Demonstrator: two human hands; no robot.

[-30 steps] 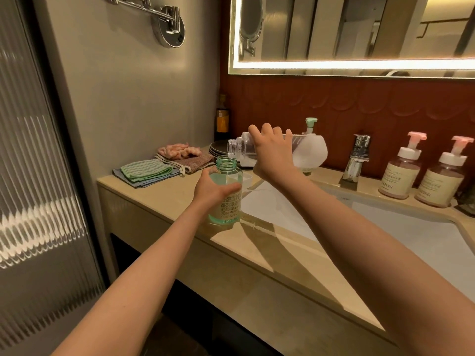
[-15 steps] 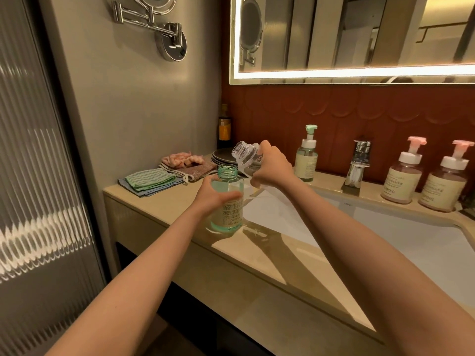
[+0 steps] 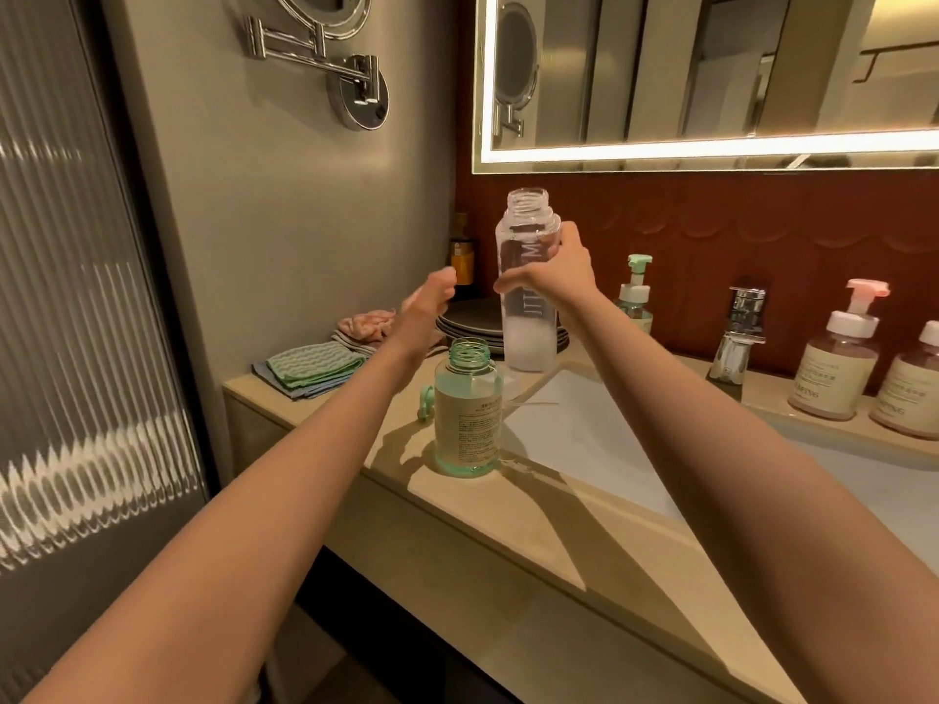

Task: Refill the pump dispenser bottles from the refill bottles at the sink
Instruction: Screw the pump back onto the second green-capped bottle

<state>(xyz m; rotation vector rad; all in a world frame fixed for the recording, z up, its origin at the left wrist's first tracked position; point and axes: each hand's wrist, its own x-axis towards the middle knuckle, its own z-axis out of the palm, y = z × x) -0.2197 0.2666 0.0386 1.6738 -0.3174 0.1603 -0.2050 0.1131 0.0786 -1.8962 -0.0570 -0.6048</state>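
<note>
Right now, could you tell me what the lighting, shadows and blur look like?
Head view: the lit mirror edge glares brightly; long arm shadows cross the beige stone counter; the open left hand is motion-blurred; the wide-angle lens bends the ribbed glass door.

This is a bathroom, likely in a hotel or a well-kept home. A beige stone worktop [image 3: 508, 505] holds a white inset sink [image 3: 599, 439] with a chrome tap [image 3: 739, 332] behind it. Above hangs a backlit wall mirror [image 3: 711, 73], and a chrome swing-arm shaving mirror [image 3: 325, 48] is fixed to the side wall. Pump bottles [image 3: 833, 363] of toiletries line the back ledge before dark red scalloped tiles [image 3: 711, 231]. Folded cloths [image 3: 310, 368] lie in the corner, beside a ribbed glass panel [image 3: 76, 322].
</note>
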